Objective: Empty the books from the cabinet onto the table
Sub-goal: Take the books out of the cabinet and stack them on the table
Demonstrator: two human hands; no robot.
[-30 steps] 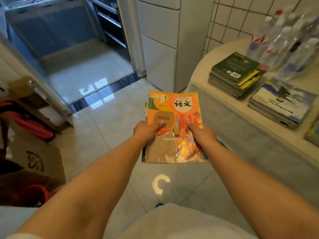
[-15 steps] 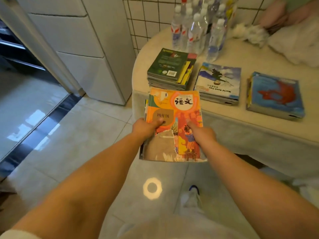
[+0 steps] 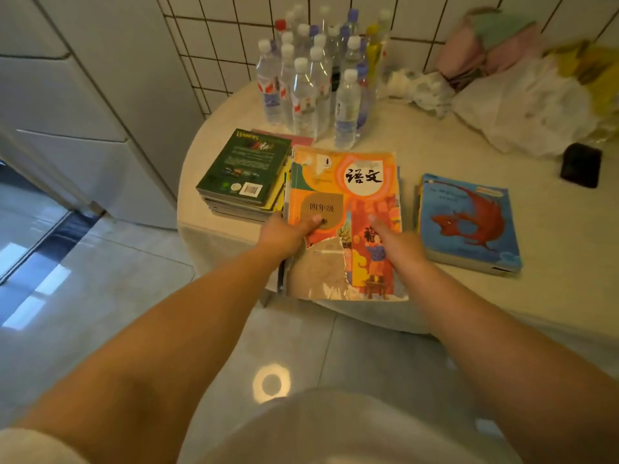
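Observation:
I hold a small stack of books topped by an orange textbook [image 3: 345, 195] with a torn lower cover. My left hand [image 3: 284, 232] grips its left edge and my right hand [image 3: 398, 242] grips its right side, thumbs on the cover. The stack hangs over the near edge of the cream table [image 3: 469, 152], above the middle pile there, which it hides. On the table, a pile topped by a green book [image 3: 244, 165] lies to the left and a blue book with a red fish [image 3: 465, 219] to the right.
Several water bottles [image 3: 315, 72] stand at the back of the table by the tiled wall. White plastic bags [image 3: 522, 108] and a black object [image 3: 581, 165] lie at the back right. A white cabinet [image 3: 83, 105] stands to the left, over a glossy tiled floor.
I have turned toward the table and stepped closer. The held stack has moved from over the floor to over the table's near edge, covering the middle pile.

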